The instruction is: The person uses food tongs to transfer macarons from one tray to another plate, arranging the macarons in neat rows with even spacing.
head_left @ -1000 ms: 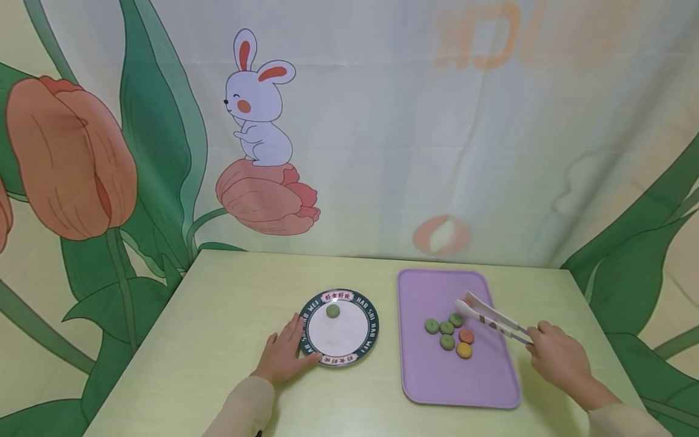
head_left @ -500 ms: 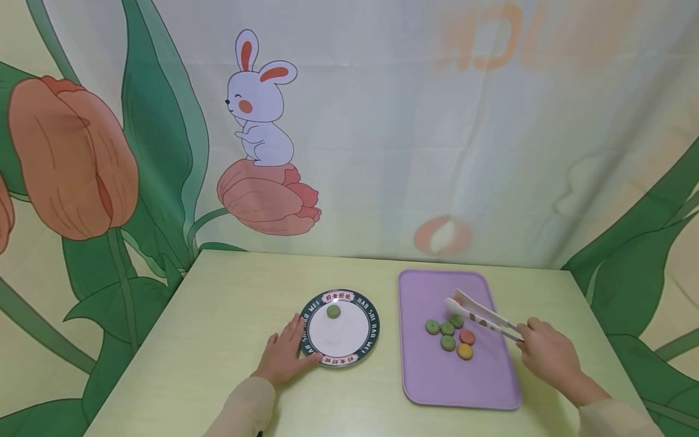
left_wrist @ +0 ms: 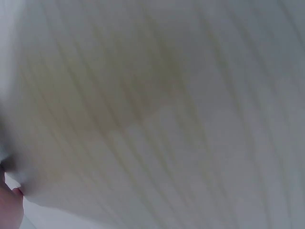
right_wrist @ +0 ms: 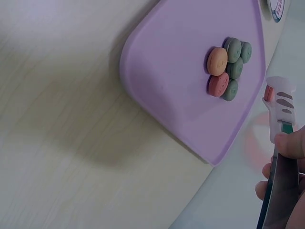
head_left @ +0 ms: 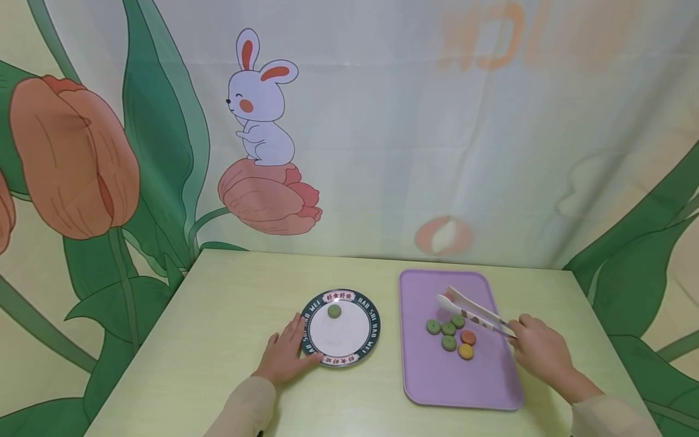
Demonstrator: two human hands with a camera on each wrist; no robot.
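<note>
A pale printed backdrop [head_left: 371, 133] with tulips and a white rabbit [head_left: 264, 121] hangs behind a light wood-grain desk [head_left: 240, 297]. On it, a round plate [head_left: 344, 337] has a purple tray [head_left: 464, 385] at its 3 o'clock.

As far along as things appear: one green macaron [head_left: 334, 311] lies on the plate, toward 11 o'clock; a reddish macaron [right_wrist: 269, 93] is between the tips of the tongs [head_left: 472, 317], up over the tray; six remain on the tray, in a cluster [head_left: 448, 328] at the tray's centre, so most are left there.

The macarons are small, round and sandwich-like with dimpled tops: in the cluster, four green, one pink-red, one yellow-orange. The one in the tongs is mostly hidden.

The left hand [head_left: 286, 352] lies with fingers extended, touching the plate's rim from 7 to 9 o'clock, gripping nothing. The right hand [head_left: 540, 349], at the tray's 3 o'clock, has its fingers curled round the tongs, which point toward 10 o'clock.
</note>
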